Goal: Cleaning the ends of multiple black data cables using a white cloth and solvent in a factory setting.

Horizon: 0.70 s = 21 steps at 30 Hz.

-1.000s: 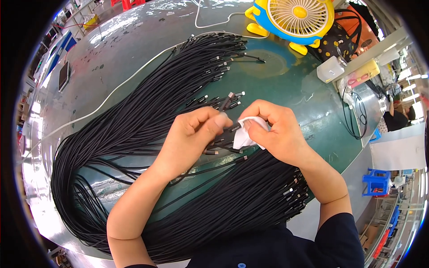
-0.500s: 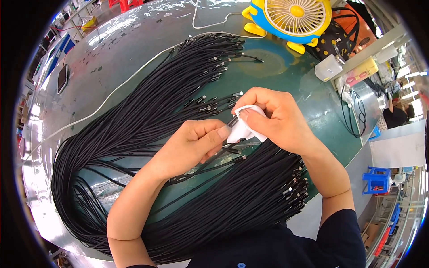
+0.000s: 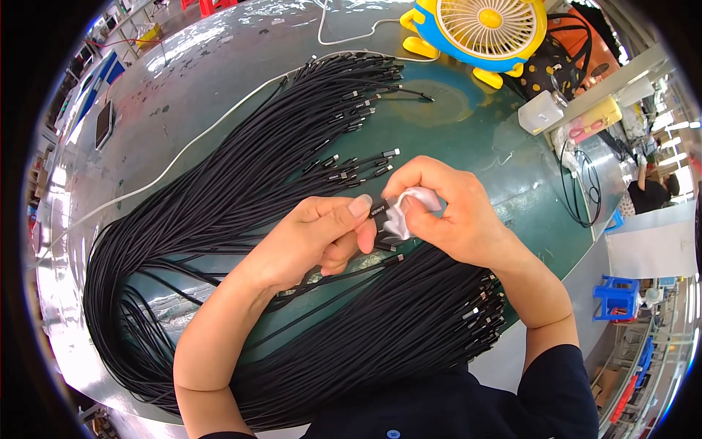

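Between the fingertips of my left hand [image 3: 314, 238] is the black plug end of a cable [image 3: 379, 211]. My right hand [image 3: 450, 212] pinches a crumpled white cloth [image 3: 398, 219] that touches this plug's far side. Underneath and around both hands lies a large bundle of black cables [image 3: 197, 190], curved in a U that opens to the right. One group of connector ends [image 3: 351, 172] lies beyond my hands, and another group of plugs [image 3: 479, 311] sits near my right forearm. My right fingers partly cover the cloth.
A yellow and blue fan [image 3: 490, 29] stands at the far right of the green table [image 3: 468, 139]. Across the table runs a white cord [image 3: 183, 152]. A phone [image 3: 104, 124] lies at the left. Near the right edge are a white container [image 3: 540, 112] and black looped cable [image 3: 585, 190].
More of the black plug now shows between my hands. My right hand and the cloth have shifted slightly right, and the cloth is bunched differently. My left fingers have changed their hold.
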Available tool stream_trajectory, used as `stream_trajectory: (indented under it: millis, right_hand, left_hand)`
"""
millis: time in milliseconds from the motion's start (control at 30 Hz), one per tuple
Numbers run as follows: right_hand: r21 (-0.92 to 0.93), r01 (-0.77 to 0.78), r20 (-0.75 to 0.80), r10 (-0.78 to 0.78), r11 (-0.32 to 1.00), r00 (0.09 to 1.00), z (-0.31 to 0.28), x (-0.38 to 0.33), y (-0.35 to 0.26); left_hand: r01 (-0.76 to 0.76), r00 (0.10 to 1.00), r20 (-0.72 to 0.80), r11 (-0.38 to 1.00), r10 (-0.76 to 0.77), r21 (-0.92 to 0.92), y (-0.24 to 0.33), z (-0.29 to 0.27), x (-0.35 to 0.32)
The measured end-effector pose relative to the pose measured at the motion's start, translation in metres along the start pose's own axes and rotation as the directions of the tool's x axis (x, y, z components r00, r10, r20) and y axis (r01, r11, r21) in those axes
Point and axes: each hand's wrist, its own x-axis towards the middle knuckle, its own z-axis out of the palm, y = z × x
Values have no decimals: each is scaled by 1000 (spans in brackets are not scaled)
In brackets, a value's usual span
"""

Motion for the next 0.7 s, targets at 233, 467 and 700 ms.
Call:
stream_trajectory:
  millis: [233,467,700]
  right_hand:
    - [504,-212,-29,262,837,965,2,0,-7]
    - [388,-362,111,346,848,932,5,-1,-6]
    - [122,-89,-148,107,989,983,4,-7,4]
  left_hand:
    - [-20,1000,3,999,20,-36,1,4,1]
    - [-54,998,19,997,53,63,1,5,0]
    - [-109,988,-80,971,128,214,-4,3,4]
